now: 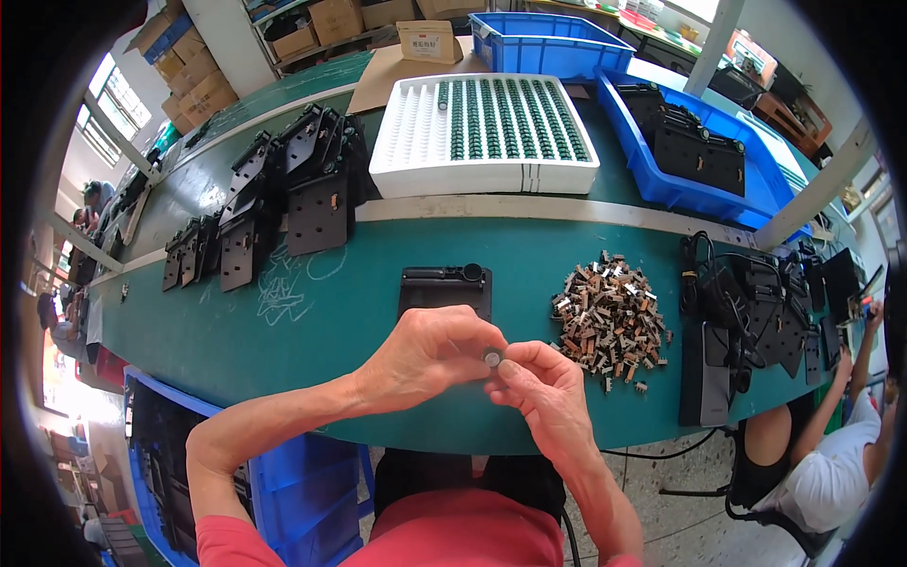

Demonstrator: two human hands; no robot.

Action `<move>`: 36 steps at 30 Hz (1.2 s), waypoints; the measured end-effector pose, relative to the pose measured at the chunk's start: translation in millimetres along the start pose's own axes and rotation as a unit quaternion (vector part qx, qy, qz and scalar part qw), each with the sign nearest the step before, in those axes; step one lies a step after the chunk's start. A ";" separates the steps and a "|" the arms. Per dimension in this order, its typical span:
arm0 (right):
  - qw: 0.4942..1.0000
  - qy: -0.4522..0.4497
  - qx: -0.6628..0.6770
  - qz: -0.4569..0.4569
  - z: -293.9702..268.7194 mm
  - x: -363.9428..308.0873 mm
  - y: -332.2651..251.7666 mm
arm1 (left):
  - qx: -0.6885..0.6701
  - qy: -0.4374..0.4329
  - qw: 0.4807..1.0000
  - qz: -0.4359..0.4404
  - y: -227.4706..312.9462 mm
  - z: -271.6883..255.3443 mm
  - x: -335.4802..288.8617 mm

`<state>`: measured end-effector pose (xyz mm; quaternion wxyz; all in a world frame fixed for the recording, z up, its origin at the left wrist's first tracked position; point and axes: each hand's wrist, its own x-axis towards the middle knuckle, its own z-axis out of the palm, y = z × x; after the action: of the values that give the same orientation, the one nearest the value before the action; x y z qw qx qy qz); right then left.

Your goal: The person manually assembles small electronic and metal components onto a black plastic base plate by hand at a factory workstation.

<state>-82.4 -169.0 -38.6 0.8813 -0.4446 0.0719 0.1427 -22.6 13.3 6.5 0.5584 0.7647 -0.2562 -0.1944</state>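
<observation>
my left hand and right hand pinched one small round part between their fingertips, just above the worktop's near edge. the black plate just beyond lay waiting. the white tray farther off looked mostly filled; a heap of small parts remained at right.

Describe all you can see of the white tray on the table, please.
The white tray is a flat rectangle, plastic by its look, lying level on the green table beyond both hands. Its grid of small pockets holds rows of small green parts on the right; the left columns are nearly empty. No hand touches it.
</observation>
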 end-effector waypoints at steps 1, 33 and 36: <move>1.000 -0.002 -0.003 0.001 0.9 0.3 -0.2 | 0.009 -0.003 1.000 0.003 0.4 -1.6 -0.5; 0.997 -0.033 -0.076 0.001 -5.3 10.4 -3.1 | 0.107 0.056 0.990 0.069 -12.6 4.6 -14.2; 0.996 -0.039 -0.085 -0.004 -5.3 11.8 -3.5 | 0.129 0.050 0.987 0.082 -14.3 2.4 -14.9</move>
<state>-70.2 -173.0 -42.0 0.8429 -0.5125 0.0234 0.1622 -33.3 24.1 -7.7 0.4814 0.8153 -0.3130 -0.0751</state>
